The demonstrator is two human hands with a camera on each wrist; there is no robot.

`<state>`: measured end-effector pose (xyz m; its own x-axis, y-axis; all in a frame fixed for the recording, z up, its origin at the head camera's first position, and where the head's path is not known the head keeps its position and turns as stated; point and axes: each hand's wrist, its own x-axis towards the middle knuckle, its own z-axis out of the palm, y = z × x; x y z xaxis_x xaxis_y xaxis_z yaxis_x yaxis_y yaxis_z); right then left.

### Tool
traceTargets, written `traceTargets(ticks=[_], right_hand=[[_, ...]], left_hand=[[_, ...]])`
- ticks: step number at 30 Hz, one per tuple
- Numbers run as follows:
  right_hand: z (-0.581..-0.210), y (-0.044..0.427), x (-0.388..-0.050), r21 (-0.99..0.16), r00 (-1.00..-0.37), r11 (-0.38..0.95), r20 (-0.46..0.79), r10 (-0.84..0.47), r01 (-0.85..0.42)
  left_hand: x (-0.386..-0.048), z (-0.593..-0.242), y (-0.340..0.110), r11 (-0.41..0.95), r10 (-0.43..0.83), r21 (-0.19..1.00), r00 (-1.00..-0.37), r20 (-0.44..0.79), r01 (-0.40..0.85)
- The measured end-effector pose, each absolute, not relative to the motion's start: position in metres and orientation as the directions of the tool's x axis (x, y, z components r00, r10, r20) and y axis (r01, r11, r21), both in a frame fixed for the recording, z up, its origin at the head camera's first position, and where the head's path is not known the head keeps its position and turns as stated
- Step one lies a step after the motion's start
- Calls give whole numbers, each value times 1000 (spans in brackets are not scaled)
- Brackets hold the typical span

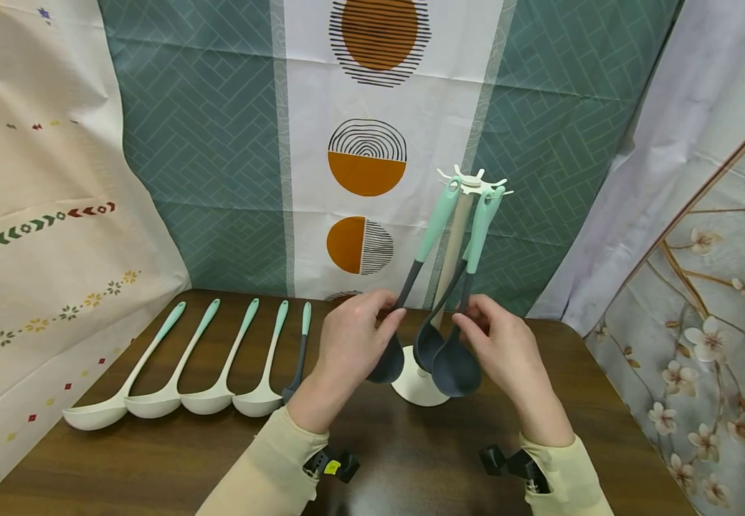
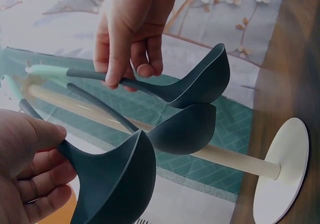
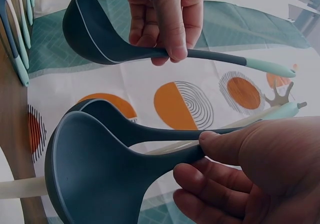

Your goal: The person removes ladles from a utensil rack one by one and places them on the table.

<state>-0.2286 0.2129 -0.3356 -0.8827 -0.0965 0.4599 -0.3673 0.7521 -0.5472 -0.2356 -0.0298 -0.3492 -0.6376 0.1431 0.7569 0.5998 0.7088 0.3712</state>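
Observation:
My left hand (image 1: 356, 337) pinches the dark handle of a ladle (image 1: 388, 364) with a mint grip, just left of a cream utensil stand (image 1: 459, 236). That ladle's looped end is near the stand's prongs, and in the right wrist view it looks apart from them. On the other side my right hand (image 1: 508, 344) pinches a second dark ladle (image 1: 456, 371), its mint end at a prong. Between them a third dark ladle (image 2: 187, 131) hangs against the post, bowl downward, with no hand on it.
Left on the brown table (image 1: 404, 459) lie several cream ladles (image 1: 207, 401) with mint handles, side by side. A smaller dark utensil (image 1: 299, 358) lies beside them, partly hidden by my left arm. The stand's round base (image 1: 420, 394) rests on the table. Patterned cloth (image 1: 217, 143) hangs behind.

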Motion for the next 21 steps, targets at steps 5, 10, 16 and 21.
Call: traceTargets(ticks=[5, 10, 16, 21], right_hand=[[-337, 213, -229, -553, -886, 750, 454, -94, -363], [-337, 213, -229, -552, -885, 749, 455, -98, -366], [-337, 215, -229, -550, -884, 750, 457, -98, -368], [-336, 215, -230, -544, -881, 752, 461, -102, -372]], left_hand=[[-235, -349, -33, 705, 144, 369, -632, 762, 606], [-234, -351, -37, 703, 141, 375, -635, 759, 605], [-233, -353, -42, 703, 139, 384, -645, 751, 599], [-235, -356, -44, 703, 130, 407, -669, 732, 583]])
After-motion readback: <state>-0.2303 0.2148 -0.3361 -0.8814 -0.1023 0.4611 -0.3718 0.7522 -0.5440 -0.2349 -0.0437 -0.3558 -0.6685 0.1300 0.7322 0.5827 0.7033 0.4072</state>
